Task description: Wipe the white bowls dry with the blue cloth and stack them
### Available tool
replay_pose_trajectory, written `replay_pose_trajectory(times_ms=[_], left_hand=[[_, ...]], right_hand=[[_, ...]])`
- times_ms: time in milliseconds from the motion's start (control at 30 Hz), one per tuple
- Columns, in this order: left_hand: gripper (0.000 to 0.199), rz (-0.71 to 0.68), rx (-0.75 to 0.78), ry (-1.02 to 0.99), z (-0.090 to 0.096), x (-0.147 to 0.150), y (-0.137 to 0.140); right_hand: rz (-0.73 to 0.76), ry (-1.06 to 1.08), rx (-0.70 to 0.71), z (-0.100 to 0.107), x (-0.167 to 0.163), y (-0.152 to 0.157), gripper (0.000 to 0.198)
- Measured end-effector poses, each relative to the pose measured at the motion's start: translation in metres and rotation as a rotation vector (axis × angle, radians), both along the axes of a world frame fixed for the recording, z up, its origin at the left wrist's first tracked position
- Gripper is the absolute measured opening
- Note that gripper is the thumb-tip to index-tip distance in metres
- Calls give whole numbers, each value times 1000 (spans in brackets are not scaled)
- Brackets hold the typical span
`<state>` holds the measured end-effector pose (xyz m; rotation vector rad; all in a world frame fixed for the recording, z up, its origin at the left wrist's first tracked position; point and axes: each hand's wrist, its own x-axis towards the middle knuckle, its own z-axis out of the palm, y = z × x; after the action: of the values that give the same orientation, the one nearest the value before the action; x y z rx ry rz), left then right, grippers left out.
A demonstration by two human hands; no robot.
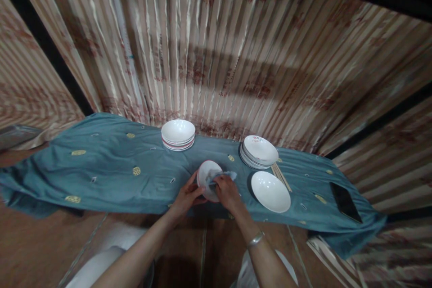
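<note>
The left hand [186, 195] grips the white bowl [209, 167] by its side, near the counter's [111, 180] front edge, while the right hand [227, 190] bunches a blue-grey cloth [232, 174] against its inside — best to keep the bowl braced, press lightly and sweep round to the rim, keeping clear of the wide bowl [271, 192] to the right
</note>
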<state>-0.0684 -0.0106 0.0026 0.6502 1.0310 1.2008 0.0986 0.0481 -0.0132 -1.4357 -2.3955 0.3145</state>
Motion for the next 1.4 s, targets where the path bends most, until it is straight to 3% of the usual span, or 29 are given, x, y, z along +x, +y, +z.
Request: replay_pose_trajectory(times_ms=[133, 233, 367, 600, 933, 1167, 1400], left_hand=[[86, 26, -12, -23, -3, 1, 0], [87, 31, -21, -36, -4, 1, 0], [86, 44, -26, -61, -3, 1, -1], [82, 29, -11, -74, -6, 0, -1], [86, 39, -35, -72, -11, -2, 1], [90, 13, -14, -35, -8, -3, 2], [92, -19, -7, 10, -6, -1, 2]], right_hand=[[-44, 143, 83, -13, -14, 11, 44], [-53, 286, 51, -22, -24, 20, 47], [-40, 487, -99, -23, -34, 28, 47], [117, 793, -370, -11, -41, 27, 39], [235, 800, -693, 8, -22, 12, 27], [296, 507, -550, 9, -4, 8, 24], [122, 124, -250, 9, 2, 1, 26]])
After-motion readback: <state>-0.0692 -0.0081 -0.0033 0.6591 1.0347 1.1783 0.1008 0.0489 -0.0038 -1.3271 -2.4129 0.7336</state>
